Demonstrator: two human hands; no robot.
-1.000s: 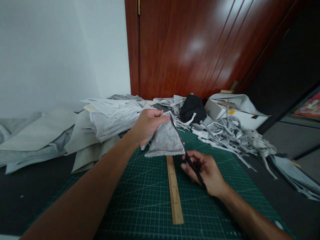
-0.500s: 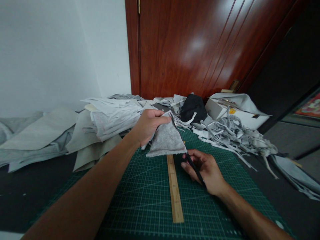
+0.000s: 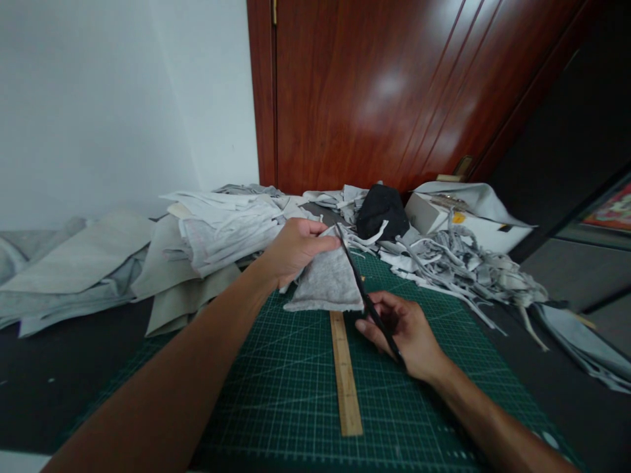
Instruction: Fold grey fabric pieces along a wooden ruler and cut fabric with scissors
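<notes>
A piece of grey fabric (image 3: 329,284), roughly triangular, hangs from the pinched fingers of my left hand (image 3: 296,248) above the mat. My right hand (image 3: 401,332) is closed around black scissors (image 3: 372,314), whose long blade lies along the fabric's right edge and points up toward my left fingertips. Whether the second blade sits behind the cloth cannot be seen. Below the fabric, a wooden ruler (image 3: 348,394) lies lengthwise on the green cutting mat (image 3: 280,401).
Stacked white and grey cloth pieces (image 3: 231,226) lie at the back left, with more sheets (image 3: 89,256) further left. At the right are tangled fabric strips (image 3: 458,263), a black cloth bundle (image 3: 382,211) and a white box (image 3: 473,226). A wooden door (image 3: 374,98) stands behind.
The scissors' blade now shows in front along the fabric's right edge, where before it was mostly hidden. The fabric has shifted slightly left and down; both hands have barely moved.
</notes>
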